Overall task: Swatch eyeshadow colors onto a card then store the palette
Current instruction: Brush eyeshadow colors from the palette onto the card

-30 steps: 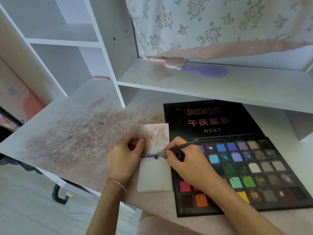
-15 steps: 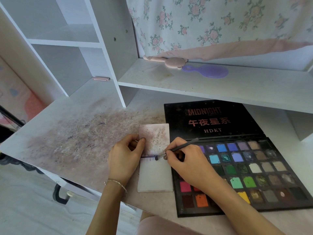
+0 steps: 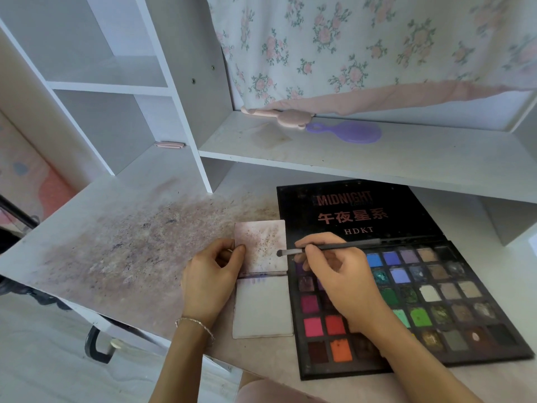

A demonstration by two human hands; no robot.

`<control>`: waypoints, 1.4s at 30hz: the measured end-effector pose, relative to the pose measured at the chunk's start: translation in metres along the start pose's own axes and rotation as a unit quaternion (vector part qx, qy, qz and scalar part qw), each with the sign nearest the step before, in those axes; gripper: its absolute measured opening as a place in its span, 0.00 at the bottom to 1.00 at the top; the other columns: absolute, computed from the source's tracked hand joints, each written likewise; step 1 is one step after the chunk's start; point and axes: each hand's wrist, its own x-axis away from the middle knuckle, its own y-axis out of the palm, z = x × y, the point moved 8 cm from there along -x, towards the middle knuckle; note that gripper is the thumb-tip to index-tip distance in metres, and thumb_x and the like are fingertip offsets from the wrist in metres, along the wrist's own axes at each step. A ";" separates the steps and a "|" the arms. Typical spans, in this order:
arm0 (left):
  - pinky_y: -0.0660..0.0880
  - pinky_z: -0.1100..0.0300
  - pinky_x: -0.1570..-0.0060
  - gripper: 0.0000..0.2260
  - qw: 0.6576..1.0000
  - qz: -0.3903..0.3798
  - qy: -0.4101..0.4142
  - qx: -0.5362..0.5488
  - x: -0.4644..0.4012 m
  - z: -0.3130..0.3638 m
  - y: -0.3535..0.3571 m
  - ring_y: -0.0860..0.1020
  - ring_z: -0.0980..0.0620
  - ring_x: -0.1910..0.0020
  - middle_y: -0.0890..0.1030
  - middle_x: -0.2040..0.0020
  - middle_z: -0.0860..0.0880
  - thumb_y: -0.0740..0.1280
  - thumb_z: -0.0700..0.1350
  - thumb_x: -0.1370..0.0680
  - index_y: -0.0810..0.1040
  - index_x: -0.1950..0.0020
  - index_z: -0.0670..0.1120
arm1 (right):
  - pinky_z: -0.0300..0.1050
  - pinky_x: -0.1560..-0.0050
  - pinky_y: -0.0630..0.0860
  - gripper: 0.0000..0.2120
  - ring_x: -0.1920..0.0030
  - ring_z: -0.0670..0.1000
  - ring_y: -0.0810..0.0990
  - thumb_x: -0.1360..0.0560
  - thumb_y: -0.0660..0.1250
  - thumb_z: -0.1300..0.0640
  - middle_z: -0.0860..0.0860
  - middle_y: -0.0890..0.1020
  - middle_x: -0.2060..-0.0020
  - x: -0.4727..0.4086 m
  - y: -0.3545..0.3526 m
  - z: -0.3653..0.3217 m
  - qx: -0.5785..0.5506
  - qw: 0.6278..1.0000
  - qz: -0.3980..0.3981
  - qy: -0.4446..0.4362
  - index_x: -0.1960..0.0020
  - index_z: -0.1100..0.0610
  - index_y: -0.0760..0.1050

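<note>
An open black eyeshadow palette (image 3: pixel 453 298) with many coloured pans lies on the desk at the right, its lid flat behind it. A white card (image 3: pixel 263 306) lies left of the palette, with a purple streak near its top edge. A second, speckled pinkish card (image 3: pixel 261 245) sits just above it. My left hand (image 3: pixel 210 280) pinches the left edge of the speckled card. My right hand (image 3: pixel 340 274) holds a thin dark brush (image 3: pixel 328 248), whose tip hovers at the speckled card's right edge, raised off the purple streak.
The desk top (image 3: pixel 116 251) is stained with powder at the left. A shelf (image 3: pixel 377 158) above the palette carries a purple hand mirror (image 3: pixel 348 132) and a pink object (image 3: pixel 279 116). A floral curtain hangs behind. The desk's front edge runs below my wrists.
My right hand has lifted the brush tip up off the purple streak on the white card to beside the speckled card. My left hand has stayed put.
</note>
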 end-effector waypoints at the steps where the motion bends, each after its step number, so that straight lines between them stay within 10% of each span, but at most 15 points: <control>1: 0.73 0.56 0.64 0.06 1.000 -0.001 0.002 0.000 0.000 0.000 0.000 0.76 0.52 0.68 0.79 0.69 0.52 0.69 0.47 0.27 0.77 0.64 0.54 | 0.33 0.61 0.75 0.10 0.64 0.41 0.79 0.24 0.60 0.64 0.44 0.82 0.66 0.000 -0.007 -0.002 -0.006 1.000 0.012 -0.002 0.56 0.52 0.76; 20: 0.73 0.55 0.63 0.07 1.000 0.007 0.005 -0.008 0.002 0.005 -0.002 0.77 0.49 0.64 0.80 0.67 0.51 0.69 0.46 0.27 0.76 0.65 0.55 | 0.25 0.69 0.71 0.13 0.64 0.33 0.77 0.24 0.58 0.64 0.46 0.78 0.66 0.032 -0.153 0.015 0.170 0.963 0.207 0.011 0.60 0.47 0.70; 42: 0.73 0.53 0.59 0.07 1.000 -0.006 0.024 0.003 0.001 0.003 0.001 0.77 0.44 0.63 0.80 0.66 0.47 0.69 0.45 0.26 0.77 0.63 0.54 | 0.25 0.70 0.70 0.13 0.64 0.37 0.77 0.25 0.60 0.64 0.47 0.77 0.68 0.029 -0.152 0.027 0.220 0.959 0.178 0.030 0.63 0.47 0.69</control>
